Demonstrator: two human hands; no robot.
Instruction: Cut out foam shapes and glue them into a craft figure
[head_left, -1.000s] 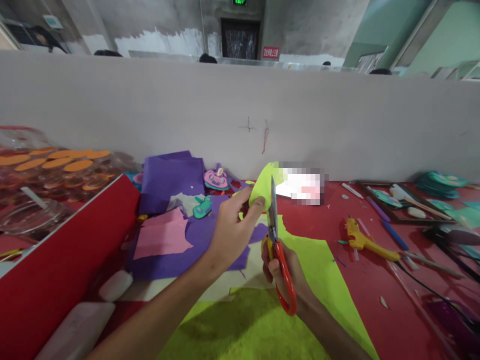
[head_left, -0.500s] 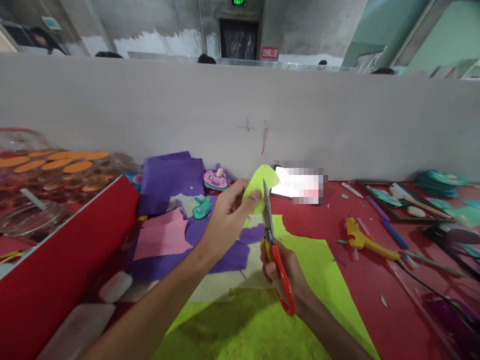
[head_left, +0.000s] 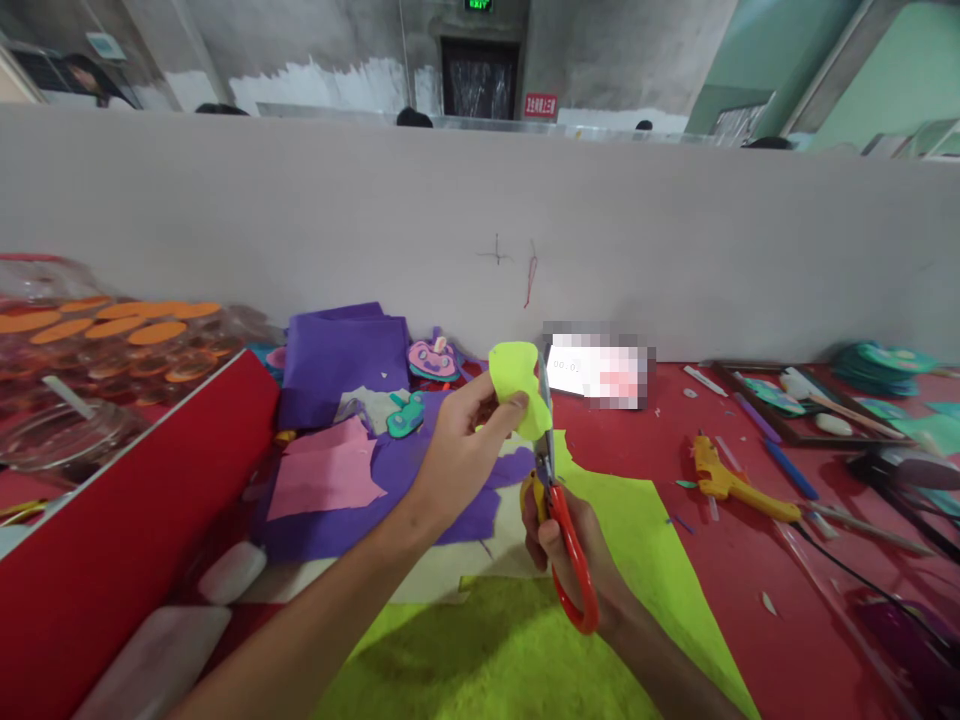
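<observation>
Right hand [head_left: 574, 525] nearest, fingers wrapped in the handles of the scissors [head_left: 576, 570], blades pointing far. Left hand [head_left: 463, 435], a bit farther and to the left, pinches a small yellow-green piece [head_left: 516, 370] between thumb and fingers, up above the purple sheets [head_left: 450, 500]. Blades run along the piece's right edge; can't tell how deep they bite or how far they're parted. For a good cut: hold the scissors steady, turn the piece into them with the left hand, take short snips round the curve, leave the left thumb well back from the blades. Piece looks thin and floppy, so pinch close to the cut line.

Edges, near to far: large yellow-green sheet [head_left: 480, 660] spreads under both forearms; sleeves or wrists could drag it. Red panel [head_left: 150, 500] stands on the left, limiting the left elbow. On the right, glue gun [head_left: 716, 475] and its cord lie beyond a strip of red tabletop [head_left: 712, 590]; some elbow room there. Farther, a lit screen [head_left: 566, 368] sits just behind the blade tips, then the grey partition [head_left: 375, 220] closes off the far side.
</observation>
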